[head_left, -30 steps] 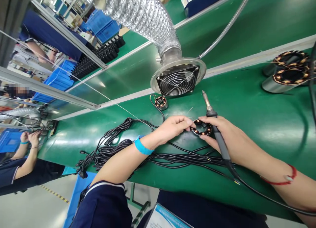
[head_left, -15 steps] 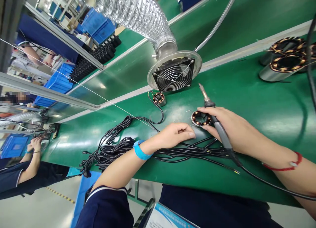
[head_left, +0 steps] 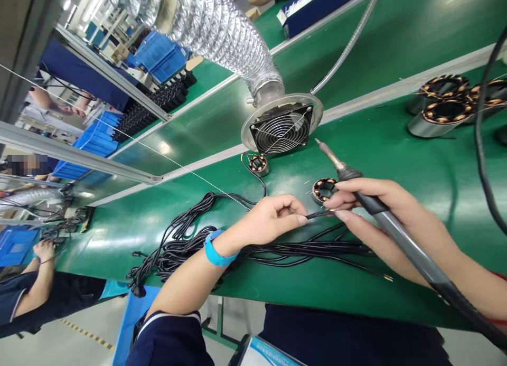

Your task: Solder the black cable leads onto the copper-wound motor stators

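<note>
My left hand (head_left: 273, 218) pinches a black cable (head_left: 319, 214) close to its end, where thin coloured wires come out. In my right hand (head_left: 380, 213) a soldering iron (head_left: 380, 210) lies across the palm, its metal tip pointing up and left. The thumb and fingertips of that hand close at the cable's wire ends. Just behind the fingertips, a small motor stator (head_left: 322, 189) with copper windings rests on the green bench, partly hidden by them. Below my hands run several more black cables (head_left: 293, 245), one ending in bare coloured wires.
A round fume extractor fan (head_left: 282, 129) on a silver duct (head_left: 222, 28) hangs over the bench. Beneath it sits another stator (head_left: 259, 165). Bigger stators (head_left: 439, 118) stand at right. Bundled cables (head_left: 186, 250) lie left; a co-worker's hands (head_left: 44, 250) are further left.
My right hand has let go of the stator and moved to the cable end, still holding the soldering iron. The cable end now shows raised between my hands.
</note>
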The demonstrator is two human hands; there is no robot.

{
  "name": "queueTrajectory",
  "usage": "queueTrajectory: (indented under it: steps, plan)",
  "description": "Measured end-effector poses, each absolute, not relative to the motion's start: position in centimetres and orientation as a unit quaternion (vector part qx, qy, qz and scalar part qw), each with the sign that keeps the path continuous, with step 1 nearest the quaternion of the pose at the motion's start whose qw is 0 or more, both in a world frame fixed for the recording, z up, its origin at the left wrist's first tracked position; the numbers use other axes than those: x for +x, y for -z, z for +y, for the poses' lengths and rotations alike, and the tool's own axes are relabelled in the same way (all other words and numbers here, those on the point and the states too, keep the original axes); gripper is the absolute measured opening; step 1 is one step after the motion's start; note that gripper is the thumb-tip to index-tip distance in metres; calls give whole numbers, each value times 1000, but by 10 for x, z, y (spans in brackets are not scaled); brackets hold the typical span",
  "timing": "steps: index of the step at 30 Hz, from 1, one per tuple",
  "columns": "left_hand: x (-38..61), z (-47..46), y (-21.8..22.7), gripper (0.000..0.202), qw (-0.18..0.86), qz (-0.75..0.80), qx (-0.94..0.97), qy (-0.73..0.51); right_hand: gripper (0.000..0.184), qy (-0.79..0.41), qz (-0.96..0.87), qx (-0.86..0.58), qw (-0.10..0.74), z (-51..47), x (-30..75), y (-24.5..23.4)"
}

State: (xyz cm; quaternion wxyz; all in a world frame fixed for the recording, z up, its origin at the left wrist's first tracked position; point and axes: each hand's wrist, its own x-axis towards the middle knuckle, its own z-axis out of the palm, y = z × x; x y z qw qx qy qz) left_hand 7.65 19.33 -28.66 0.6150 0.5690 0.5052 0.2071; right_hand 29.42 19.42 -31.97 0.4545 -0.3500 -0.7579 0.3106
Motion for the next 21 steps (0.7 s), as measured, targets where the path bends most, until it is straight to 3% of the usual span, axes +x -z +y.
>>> queueTrajectory:
  steps: [3, 8, 12, 21]
  plan:
    - [74, 195, 286, 40, 634, 490, 559, -215, 31, -311, -734, -361, 483, 191, 286, 316]
    - [72, 195, 290, 26, 591, 464, 626, -209, 25, -370, -691, -360, 505, 193, 278, 321]
    - [73, 195, 291, 39, 531, 442, 695, -200, 30, -439, -649, -356, 509, 194, 275, 327]
    - [80, 200, 290, 37, 573, 440, 669, -172, 32, -391, -695, -326, 508, 191, 275, 326]
